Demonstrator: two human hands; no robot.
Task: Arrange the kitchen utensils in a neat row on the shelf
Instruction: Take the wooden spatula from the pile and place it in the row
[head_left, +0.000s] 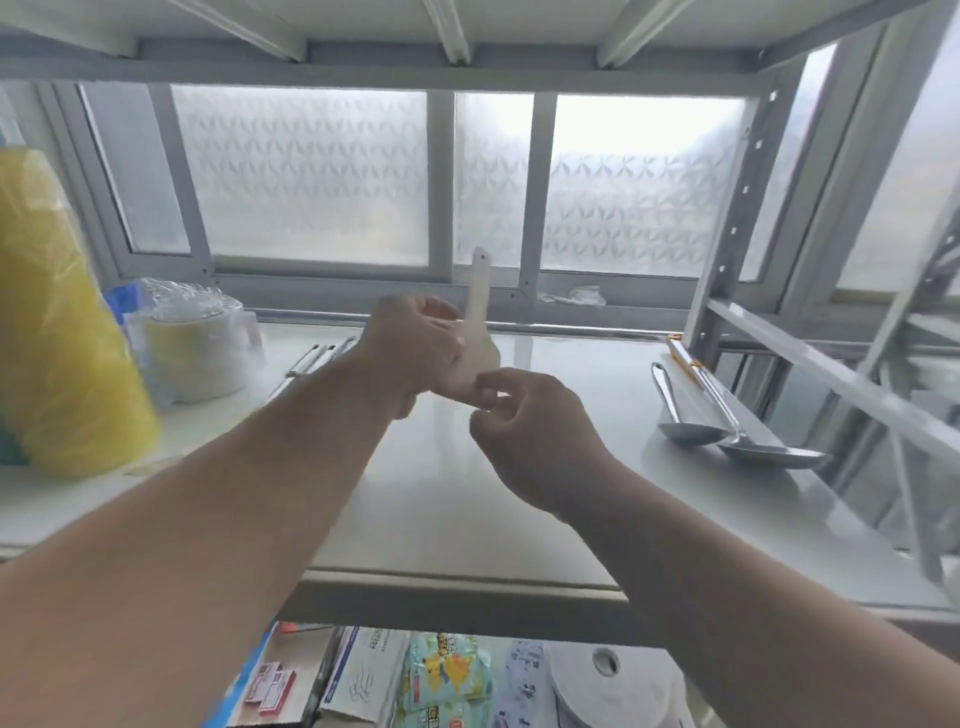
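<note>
White plastic rice paddle (478, 332), both hands pinching

Both forearms are bare to the frame edge, and the hands (415, 353) wear nothing.

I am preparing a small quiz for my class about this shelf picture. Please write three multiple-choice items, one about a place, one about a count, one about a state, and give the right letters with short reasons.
1. Where do the metal spoons lie on the shelf?
A. at its right side
B. at its left side
C. on the level below

2. How many metal spoons lie there?
A. one
B. two
C. four

3. What is the state of the white rice paddle?
A. lying flat on the shelf
B. held above the shelf by both hands
C. hanging from a hook

Answers: 1 A, they lie near the right upright of the rack. 2 B, two bowls and two handles show side by side. 3 B, the left hand grips it and the right hand pinches its lower edge.
</note>
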